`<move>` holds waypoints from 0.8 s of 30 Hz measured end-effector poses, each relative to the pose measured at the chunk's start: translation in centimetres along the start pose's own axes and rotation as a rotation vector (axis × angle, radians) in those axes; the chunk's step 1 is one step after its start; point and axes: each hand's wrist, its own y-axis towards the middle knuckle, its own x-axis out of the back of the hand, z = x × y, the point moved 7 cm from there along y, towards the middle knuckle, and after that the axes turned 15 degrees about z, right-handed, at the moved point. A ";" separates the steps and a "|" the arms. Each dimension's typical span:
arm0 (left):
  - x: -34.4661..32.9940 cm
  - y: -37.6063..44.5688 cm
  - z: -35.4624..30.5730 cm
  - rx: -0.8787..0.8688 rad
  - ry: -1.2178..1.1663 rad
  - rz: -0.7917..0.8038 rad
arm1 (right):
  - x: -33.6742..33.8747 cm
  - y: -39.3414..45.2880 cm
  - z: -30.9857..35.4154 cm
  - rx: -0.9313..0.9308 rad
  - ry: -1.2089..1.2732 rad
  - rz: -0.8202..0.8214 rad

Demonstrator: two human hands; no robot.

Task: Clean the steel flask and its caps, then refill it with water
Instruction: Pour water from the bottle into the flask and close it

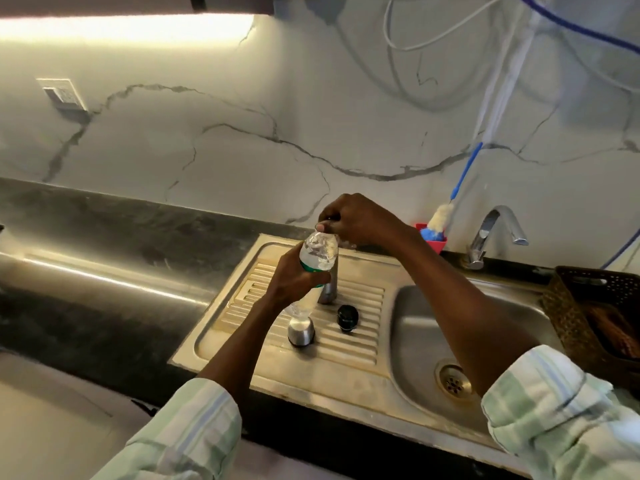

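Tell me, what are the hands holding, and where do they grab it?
The left hand grips a clear plastic water bottle around its middle, at the green label. The right hand pinches the bottle's top, where the cap would be.

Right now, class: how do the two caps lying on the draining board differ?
The steel cap is silvery and taller; the black cap is dark and squatter. The steel cap lies nearer the person, the black cap further right. Both rest untouched on the draining board.
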 end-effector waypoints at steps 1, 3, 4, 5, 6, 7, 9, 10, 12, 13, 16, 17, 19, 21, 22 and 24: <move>0.6 0.3 0.5 -0.010 -0.015 0.021 | 0.2 0.5 0.0 0.020 -0.004 0.019; 2.6 0.9 1.8 -0.028 -0.004 0.063 | 0.8 1.8 -0.1 0.038 0.105 -0.035; 3.4 1.2 2.4 -0.034 0.011 0.079 | 1.1 2.1 -0.6 0.041 0.244 -0.122; 4.4 1.5 2.9 -0.038 0.017 0.101 | 1.1 2.6 -1.6 0.032 0.451 -0.228; 5.3 1.9 3.6 -0.040 0.026 0.113 | 0.5 3.0 -2.8 0.013 0.718 -0.325; 6.3 2.5 4.3 -0.036 0.030 0.121 | -0.9 3.5 -3.9 -0.020 1.022 -0.395; 7.9 3.4 5.6 -0.028 0.061 0.119 | -4.6 4.0 -5.9 -0.127 1.466 -0.471; 8.6 3.9 5.8 -0.031 0.097 0.123 | -6.2 4.1 -6.7 -0.182 1.552 -0.516; 9.6 4.9 6.1 -0.034 0.140 0.154 | -8.5 3.4 -7.9 -0.332 1.434 -0.605; 9.9 5.4 6.1 -0.041 0.150 0.173 | -8.9 2.9 -8.2 -0.405 1.256 -0.646; 10.3 6.8 5.6 -0.073 0.221 0.234 | -9.1 3.0 -7.9 -0.504 0.712 -0.644; 10.3 7.3 5.3 -0.084 0.242 0.250 | -9.3 3.6 -7.7 -0.512 0.608 -0.590; 9.9 8.0 4.9 -0.100 0.295 0.270 | -9.7 4.5 -7.7 -0.528 0.491 -0.495; 9.5 8.7 4.3 -0.117 0.369 0.290 | -9.5 5.3 -8.1 -0.547 0.432 -0.464; 9.4 9.0 4.0 -0.124 0.418 0.299 | -9.4 5.6 -8.3 -0.554 0.408 -0.455; 9.4 9.5 3.7 -0.126 0.506 0.306 | -9.2 6.1 -8.5 -0.546 0.388 -0.435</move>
